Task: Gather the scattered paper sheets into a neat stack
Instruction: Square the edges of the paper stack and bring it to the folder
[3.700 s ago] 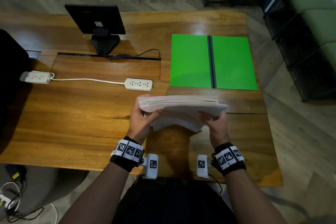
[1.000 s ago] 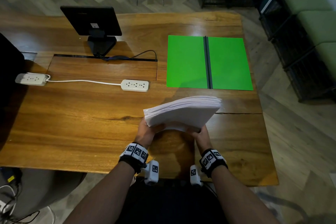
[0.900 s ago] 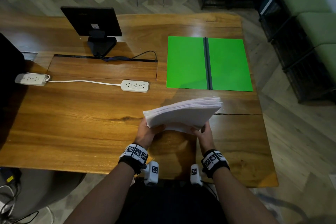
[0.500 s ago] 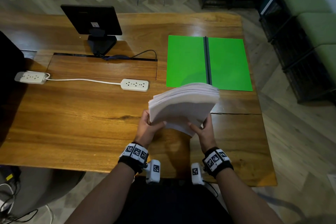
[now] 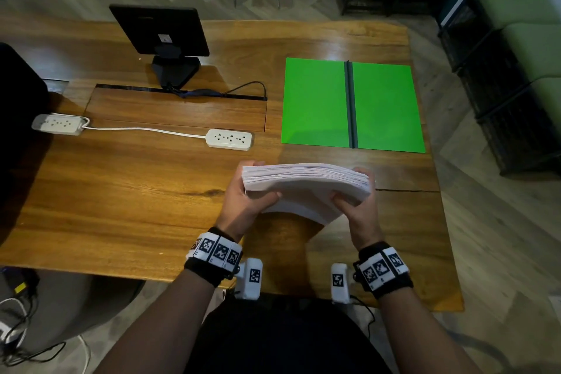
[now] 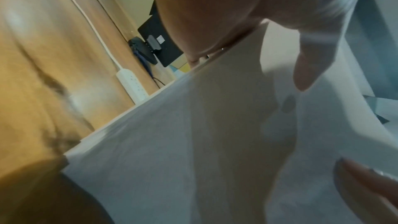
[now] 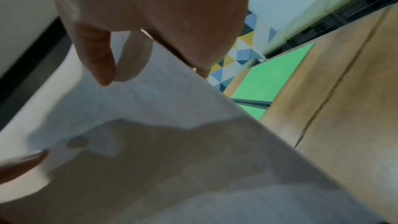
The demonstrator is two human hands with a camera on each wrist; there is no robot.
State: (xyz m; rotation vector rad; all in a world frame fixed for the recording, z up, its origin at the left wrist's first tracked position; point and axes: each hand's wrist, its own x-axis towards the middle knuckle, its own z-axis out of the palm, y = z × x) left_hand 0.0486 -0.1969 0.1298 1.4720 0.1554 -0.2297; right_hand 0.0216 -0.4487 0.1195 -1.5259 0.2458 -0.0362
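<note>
With my left hand (image 5: 247, 196) and right hand (image 5: 356, 205) gripping the paper stack (image 5: 306, 184), I should tap its edge squarely on the table (image 5: 127, 191).

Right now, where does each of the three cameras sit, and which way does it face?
Head: worn on the head, looking forward and down at the wooden table; both forearms, left hand and right hand show.
Left wrist: under the paper stack, facing the power strip; thumb shows.
Right wrist: under the stack, facing the green folder; thumb shows.
Shared: all see the stack; head and right wrist see the folder.
</note>
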